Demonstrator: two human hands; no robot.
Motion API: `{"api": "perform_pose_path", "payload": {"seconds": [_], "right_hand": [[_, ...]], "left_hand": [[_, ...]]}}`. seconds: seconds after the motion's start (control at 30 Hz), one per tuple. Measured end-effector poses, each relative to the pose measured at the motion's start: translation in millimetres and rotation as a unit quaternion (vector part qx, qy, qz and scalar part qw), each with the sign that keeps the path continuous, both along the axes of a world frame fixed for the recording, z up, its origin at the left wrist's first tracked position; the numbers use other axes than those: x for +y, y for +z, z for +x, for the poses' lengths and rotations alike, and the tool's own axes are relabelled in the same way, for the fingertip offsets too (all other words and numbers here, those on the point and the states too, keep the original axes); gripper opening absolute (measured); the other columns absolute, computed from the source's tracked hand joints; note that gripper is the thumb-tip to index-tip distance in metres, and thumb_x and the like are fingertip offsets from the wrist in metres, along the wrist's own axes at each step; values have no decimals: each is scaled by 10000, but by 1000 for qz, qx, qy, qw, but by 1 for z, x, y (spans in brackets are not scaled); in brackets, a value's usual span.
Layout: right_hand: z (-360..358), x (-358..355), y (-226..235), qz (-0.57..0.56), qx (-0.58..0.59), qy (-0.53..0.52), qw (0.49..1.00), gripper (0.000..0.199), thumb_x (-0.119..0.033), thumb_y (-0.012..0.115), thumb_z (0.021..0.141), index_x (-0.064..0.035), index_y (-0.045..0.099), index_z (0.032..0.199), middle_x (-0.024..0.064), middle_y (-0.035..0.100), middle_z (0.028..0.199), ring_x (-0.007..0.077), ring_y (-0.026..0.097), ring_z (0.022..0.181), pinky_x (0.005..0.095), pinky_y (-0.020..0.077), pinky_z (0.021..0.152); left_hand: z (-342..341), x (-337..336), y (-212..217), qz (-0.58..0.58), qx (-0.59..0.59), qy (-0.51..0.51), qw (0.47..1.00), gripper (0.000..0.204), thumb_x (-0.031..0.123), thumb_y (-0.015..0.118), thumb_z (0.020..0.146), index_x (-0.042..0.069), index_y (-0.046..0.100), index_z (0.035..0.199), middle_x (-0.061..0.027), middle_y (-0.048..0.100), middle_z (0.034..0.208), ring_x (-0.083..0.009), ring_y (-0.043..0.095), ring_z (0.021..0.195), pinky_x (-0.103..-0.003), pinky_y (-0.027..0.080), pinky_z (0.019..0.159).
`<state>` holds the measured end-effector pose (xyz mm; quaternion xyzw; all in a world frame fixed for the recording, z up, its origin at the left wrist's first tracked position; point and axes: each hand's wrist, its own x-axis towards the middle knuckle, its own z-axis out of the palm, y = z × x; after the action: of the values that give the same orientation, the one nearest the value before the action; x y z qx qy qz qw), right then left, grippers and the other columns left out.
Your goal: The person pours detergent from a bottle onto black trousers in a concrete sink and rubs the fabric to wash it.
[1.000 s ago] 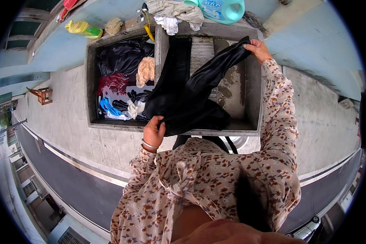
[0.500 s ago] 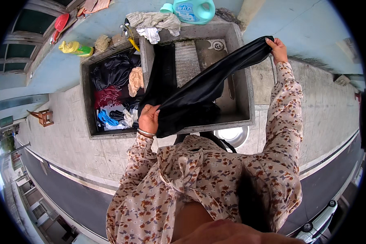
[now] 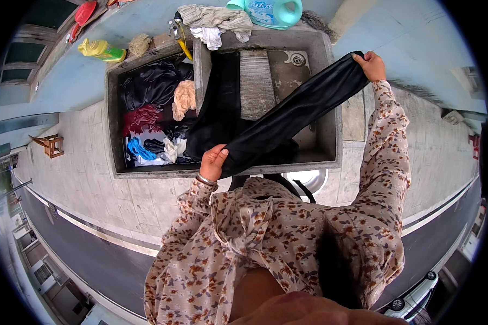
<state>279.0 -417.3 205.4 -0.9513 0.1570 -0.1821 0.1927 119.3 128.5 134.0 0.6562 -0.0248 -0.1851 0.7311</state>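
Observation:
A pair of wet-looking black trousers is stretched across the right basin of the concrete sink. My right hand pinches the end of one leg, raised beyond the basin's right rim. Closer to me, my left hand grips the upper part of the trousers by the front rim. The other leg hangs down into the basin, left of the ribbed washboard surface. Beside the board, a metal drain shows in the far right corner.
Dark, maroon, blue and white clothes with a peach cloth fill the left basin. A yellow bottle, grey cloth and turquoise jug line the far ledge. A metal bowl and wooden stool stand on the floor.
My left hand has shifted a little to the right along with the trousers. The raised leg now looks straighter and flatter. My right hand keeps its pinch, slightly farther right.

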Motion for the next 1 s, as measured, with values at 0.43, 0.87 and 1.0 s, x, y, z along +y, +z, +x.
{"api": "perform_pose_path", "payload": {"seconds": [0.43, 0.87, 1.0], "right_hand": [[82, 206, -93, 202, 143, 203, 947, 620, -337, 648, 795, 19, 435, 1256, 147, 634, 1044, 247, 643, 874, 344, 515, 739], [-41, 275, -123, 631, 222, 1, 743, 270, -94, 601, 761, 27, 570, 1001, 59, 620, 816, 136, 571, 640, 282, 488, 530], [-11, 249, -87, 648, -26, 65, 758, 217, -18, 567, 752, -9, 590, 968, 34, 619, 775, 104, 571, 634, 264, 473, 502]], "left_hand": [[-8, 14, -9, -249, 255, 238, 904, 139, 74, 535, 888, 6, 559, 1007, -77, 631, 947, -192, 629, 858, -335, 542, 765], [30, 10, -17, -76, 206, 111, 969, 245, 85, 528, 881, -14, 532, 1105, -47, 639, 852, -90, 586, 581, -202, 456, 449], [37, -7, -5, -109, 205, 125, 965, 288, 145, 532, 893, -17, 526, 1131, -32, 631, 823, -70, 513, 522, -199, 378, 429]]}}
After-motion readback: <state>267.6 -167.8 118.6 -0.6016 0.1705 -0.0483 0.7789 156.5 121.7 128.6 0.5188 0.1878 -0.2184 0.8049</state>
